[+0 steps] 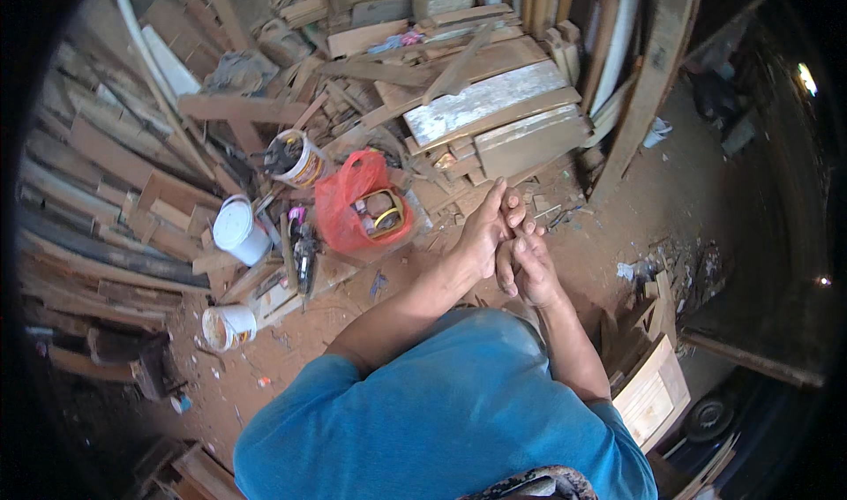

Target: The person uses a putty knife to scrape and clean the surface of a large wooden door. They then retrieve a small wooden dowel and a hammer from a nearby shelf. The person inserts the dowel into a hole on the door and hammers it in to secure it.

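Progress is unclear: left hand [485, 238] and right hand [535, 275] touch each other; whether either grip pinches anything, I cannot tell.

Soft central light — dim right side, bright glare [806, 79] — bent edges, black corners

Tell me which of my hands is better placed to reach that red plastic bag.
Probably your left hand: the red plastic bag sits to the left of both hands, and that hand is nearer. Your right hand is on the far side, apparently touching the left.
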Available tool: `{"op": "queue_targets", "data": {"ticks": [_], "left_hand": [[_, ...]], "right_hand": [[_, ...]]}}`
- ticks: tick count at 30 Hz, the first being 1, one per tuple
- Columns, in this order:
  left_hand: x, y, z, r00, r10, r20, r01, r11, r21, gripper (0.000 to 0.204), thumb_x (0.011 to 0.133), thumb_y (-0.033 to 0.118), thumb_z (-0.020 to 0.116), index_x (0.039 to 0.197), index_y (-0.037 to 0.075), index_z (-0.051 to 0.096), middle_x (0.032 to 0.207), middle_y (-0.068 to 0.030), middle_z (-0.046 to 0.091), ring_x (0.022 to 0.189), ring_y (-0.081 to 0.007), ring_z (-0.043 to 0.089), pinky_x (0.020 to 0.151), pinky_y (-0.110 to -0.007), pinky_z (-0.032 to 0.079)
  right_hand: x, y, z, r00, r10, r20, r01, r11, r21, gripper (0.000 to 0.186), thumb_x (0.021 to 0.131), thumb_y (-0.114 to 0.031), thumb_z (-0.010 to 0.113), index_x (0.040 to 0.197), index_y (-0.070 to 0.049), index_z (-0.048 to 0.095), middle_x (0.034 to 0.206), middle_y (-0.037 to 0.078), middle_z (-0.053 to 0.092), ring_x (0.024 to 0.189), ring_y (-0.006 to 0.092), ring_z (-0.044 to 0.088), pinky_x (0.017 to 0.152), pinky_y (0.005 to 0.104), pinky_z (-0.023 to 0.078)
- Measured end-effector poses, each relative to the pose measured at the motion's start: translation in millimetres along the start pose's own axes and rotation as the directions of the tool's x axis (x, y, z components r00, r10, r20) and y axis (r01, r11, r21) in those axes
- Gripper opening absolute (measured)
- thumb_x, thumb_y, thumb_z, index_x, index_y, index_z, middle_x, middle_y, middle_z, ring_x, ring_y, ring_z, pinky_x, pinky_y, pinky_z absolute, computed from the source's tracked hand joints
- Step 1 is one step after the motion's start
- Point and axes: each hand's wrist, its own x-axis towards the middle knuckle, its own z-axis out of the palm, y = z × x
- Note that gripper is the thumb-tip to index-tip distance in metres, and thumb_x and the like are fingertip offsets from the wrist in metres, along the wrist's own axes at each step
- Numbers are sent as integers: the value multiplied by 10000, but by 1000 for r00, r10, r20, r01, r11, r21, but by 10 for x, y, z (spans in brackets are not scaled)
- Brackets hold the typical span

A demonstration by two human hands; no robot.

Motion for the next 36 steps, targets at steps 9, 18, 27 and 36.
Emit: {"op": "queue_targets", "data": {"ticks": [9, 18, 27, 36], "left_hand": [[3, 339, -47, 961, 218, -169, -195, 970, 143, 512, 1029, 573, 513, 1283, 128, 532, 1029, -38, 566, 939, -220, 601, 871, -382, 547], [492, 730, -500, 909, 245, -338, -209, 968, 141, 466, 991, 605, 558, 981, 140, 540, 826, -40, 569, 826, -269, 631, 833, -420, 534], [1109, 857, 34, 837, 390, -384, -332, 920, 211, 400, 1083, 349, 492, 1353, 61, 558, 1179, -68, 692, 1059, -219, 651, 950, -381, 520], [1440, 682, -435, 657, 546, -519, -313, 824, 472, 263, 1038, 376, 600, 1003, 119, 643, 886, 11, 640, 808, -155, 620, 785, -335, 499]], "right_hand": [[633, 22, -1, 986, 82, 147, -98, 989, 110, 864, 1035, -542, 480, 1628, -33, 110, 866, 108, 569, 439, 125, 459, 412, 250, 400], [1254, 68, -718, 887, 170, 429, -22, 945, -328, 843, 1021, -594, 472, 1609, -37, 240, 879, 139, 643, 575, 149, 557, 495, 279, 459], [1880, -721, -1036, 834, 216, 508, -450, 798, 400, 1015, 952, -822, 187, 1637, -73, 150, 1198, 190, 614, 644, 211, 552, 555, 320, 448], [2501, -875, -1573, 926, 92, 365, -231, 905, 357, 356, 1077, -345, 496, 863, -65, 548, 773, 32, 570, 620, 171, 550, 614, 303, 456]]}}
